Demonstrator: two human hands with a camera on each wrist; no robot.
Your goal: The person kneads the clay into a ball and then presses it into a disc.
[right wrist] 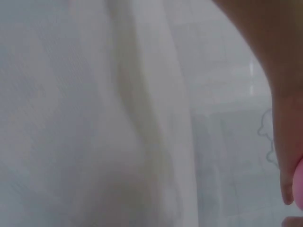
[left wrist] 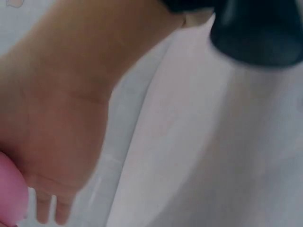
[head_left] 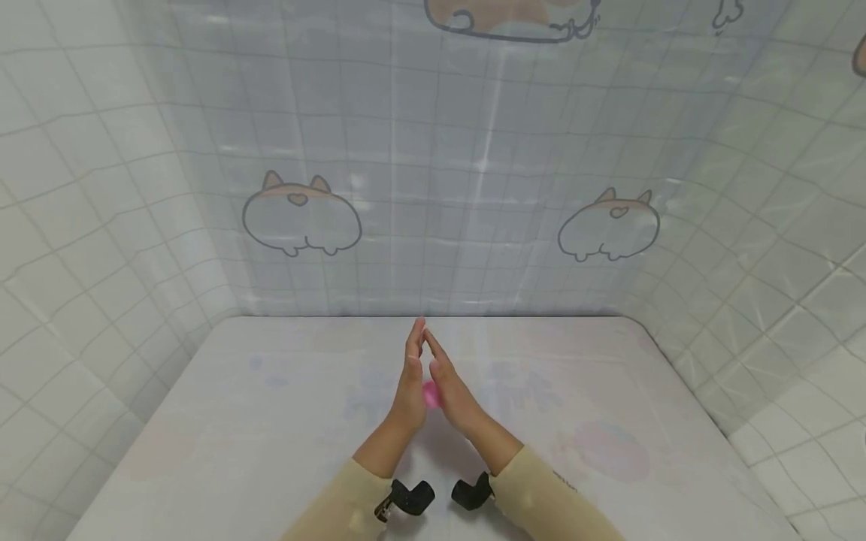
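Pink round object (head_left: 431, 394) between the palms of 2 hands, left hand (head_left: 409, 387) and right hand (head_left: 456, 394), over or on the pale tabletop (head_left: 271, 443), impossible to tell which. Fingers on both sides straight and uncurled, leaning together at the tips like a steep roof, not clenched. Much of the pink hidden behind palms in the head view, and cut off by the frame edge in both wrist views. Nearer the body, beige sleeves (head_left: 352, 500) and 2 black wrist fittings (head_left: 414, 497), in the way at the upper right of the left wrist view. All around, glossy grid-lined sheeting (head_left: 433, 135) with 2 whole cartoon dog rumps (head_left: 302, 218) and, along the top edge, cropped drawings (head_left: 510, 16).
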